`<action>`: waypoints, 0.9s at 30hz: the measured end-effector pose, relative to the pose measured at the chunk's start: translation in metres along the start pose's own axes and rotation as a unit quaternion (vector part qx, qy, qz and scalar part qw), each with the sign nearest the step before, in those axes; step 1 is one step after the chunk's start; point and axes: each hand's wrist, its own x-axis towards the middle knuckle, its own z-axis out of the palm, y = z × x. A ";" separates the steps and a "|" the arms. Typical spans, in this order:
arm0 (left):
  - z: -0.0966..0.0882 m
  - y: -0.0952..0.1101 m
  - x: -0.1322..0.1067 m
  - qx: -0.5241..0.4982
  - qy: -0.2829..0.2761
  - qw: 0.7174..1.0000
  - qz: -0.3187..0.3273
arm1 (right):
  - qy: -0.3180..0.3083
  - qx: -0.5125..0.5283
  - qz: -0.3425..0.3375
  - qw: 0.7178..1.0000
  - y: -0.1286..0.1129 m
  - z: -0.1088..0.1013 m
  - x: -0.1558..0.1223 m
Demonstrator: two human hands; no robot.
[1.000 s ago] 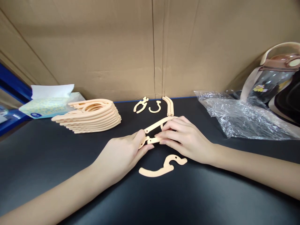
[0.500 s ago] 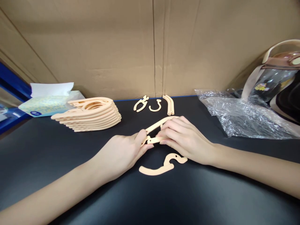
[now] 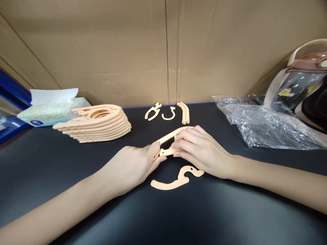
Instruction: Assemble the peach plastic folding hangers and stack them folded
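At the middle of the black table (image 3: 51, 177), my left hand (image 3: 133, 166) and my right hand (image 3: 201, 149) pinch together on peach plastic hanger pieces (image 3: 167, 137). The left thumb and fingers close on one short piece, and the right fingers close on the jointed arm that slants up to the right. A loose curved hook piece (image 3: 176, 179) lies flat just in front of both hands, touching neither.
A stack of folded peach hangers (image 3: 94, 124) sits at the left, a tissue box (image 3: 48, 109) behind it. Small loose parts (image 3: 168, 114) lie by the cardboard wall (image 3: 163, 51). A crumpled clear plastic bag (image 3: 263, 126) and a water jug (image 3: 304, 81) stand at the right.
Both hands stay pinched on the hanger pieces with almost no movement; the view has drifted slightly.
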 end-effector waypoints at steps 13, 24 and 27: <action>-0.011 0.010 0.004 0.118 0.055 0.989 0.070 | -0.033 0.008 0.001 0.999 -0.002 0.001 0.001; -0.013 0.010 -0.002 0.185 0.051 0.977 0.089 | -0.031 0.017 -0.003 0.999 0.000 0.001 0.001; -0.013 0.010 -0.001 0.179 0.053 0.978 0.090 | -0.032 0.018 -0.003 0.999 -0.001 0.002 0.002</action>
